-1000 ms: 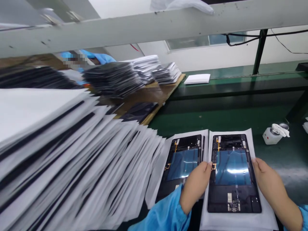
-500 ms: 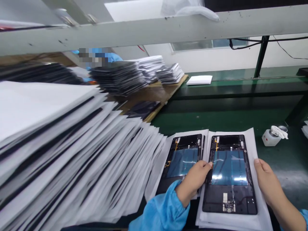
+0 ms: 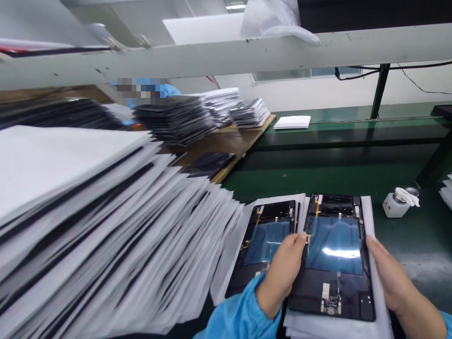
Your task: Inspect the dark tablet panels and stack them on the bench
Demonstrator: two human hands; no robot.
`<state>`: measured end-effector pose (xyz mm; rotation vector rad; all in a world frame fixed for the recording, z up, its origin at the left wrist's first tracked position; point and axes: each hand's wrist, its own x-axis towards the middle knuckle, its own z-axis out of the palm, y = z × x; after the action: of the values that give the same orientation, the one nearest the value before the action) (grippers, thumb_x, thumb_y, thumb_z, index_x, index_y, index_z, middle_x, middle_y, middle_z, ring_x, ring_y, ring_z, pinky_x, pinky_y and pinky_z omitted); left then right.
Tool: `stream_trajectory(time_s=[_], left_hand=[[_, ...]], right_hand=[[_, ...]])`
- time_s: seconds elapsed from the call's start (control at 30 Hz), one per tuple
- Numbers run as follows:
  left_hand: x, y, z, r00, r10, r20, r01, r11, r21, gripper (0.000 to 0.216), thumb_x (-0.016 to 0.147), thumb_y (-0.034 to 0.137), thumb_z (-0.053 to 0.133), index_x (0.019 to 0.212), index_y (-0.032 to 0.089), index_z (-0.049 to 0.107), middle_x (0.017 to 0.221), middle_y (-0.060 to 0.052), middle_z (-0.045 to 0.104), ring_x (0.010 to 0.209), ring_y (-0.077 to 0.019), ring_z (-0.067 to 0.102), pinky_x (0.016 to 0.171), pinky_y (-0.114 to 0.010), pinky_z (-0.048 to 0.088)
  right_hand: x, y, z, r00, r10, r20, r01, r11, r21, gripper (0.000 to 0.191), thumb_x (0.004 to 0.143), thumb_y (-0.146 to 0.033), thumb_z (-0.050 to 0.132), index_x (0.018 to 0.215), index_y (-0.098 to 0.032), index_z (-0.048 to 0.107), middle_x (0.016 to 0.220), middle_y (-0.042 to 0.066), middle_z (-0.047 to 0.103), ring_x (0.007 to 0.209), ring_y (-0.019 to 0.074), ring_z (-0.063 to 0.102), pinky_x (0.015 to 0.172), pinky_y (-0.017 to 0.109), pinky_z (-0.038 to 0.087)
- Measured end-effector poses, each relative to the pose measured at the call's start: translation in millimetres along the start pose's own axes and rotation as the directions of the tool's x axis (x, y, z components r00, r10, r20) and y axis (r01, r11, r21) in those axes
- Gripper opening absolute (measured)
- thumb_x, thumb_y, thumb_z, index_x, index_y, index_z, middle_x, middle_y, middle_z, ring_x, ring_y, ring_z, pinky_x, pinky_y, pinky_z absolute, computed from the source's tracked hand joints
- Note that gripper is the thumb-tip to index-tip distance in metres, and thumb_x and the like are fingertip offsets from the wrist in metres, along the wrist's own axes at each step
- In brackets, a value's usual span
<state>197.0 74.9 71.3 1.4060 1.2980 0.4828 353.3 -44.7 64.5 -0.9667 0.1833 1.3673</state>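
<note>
Since the earlier frame, the right-hand tablet panel [image 3: 334, 256] is lifted off its white sheet [image 3: 379, 287], edges pinched by left hand [image 3: 282, 273] and right hand [image 3: 386, 273] fingers, sparing the blue film.

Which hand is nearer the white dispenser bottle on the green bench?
Right. The right hand grips the panel's right edge, below-left of the bottle; the left hand is across the panel.

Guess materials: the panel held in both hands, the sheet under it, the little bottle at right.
Tablet panel: dark, rigid, likely plastic or metal frame; its blue centre mirrors the lamp, so probably glossy film. White sheet: matte, thin, flexible; paper or foam wrap, unclear. Dispenser bottle: white opaque plastic, shiny metal-looking top.
</note>
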Motion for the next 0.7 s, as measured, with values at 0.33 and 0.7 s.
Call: stream_trajectory(time_s=[0.33, 0.7], left_hand=[[-15, 15, -2, 0.955, -0.143, 0.261, 0.256, 0.841, -0.476, 0.042, 0.076, 0.046, 0.055, 0.105, 0.016, 0.055, 0.103, -0.009, 0.062, 0.099, -0.0236, 0.055, 0.087, -0.034, 0.041], [-11, 4, -3, 0.923, -0.202, 0.328, 0.326, 0.861, -0.39, 0.032, 0.073, 0.042, 0.059, 0.083, 0.012, 0.06, 0.089, -0.009, 0.065, 0.09, -0.0225, 0.058, 0.09, -0.035, 0.04]], right_hand=[[-4, 2, -11, 0.932, -0.225, -0.286, 0.148, 0.952, -0.267, 0.072, 0.066, -0.051, 0.067, 0.129, -0.03, 0.04, 0.107, 0.0, 0.062, 0.091, 0.0222, 0.059, 0.069, 0.027, 0.05], [4, 15, -31, 0.885, -0.381, -0.267, 0.173, 0.802, -0.572, 0.074, 0.068, -0.059, 0.057, 0.129, -0.02, 0.042, 0.116, 0.005, 0.056, 0.106, 0.0271, 0.05, 0.084, 0.034, 0.045]])
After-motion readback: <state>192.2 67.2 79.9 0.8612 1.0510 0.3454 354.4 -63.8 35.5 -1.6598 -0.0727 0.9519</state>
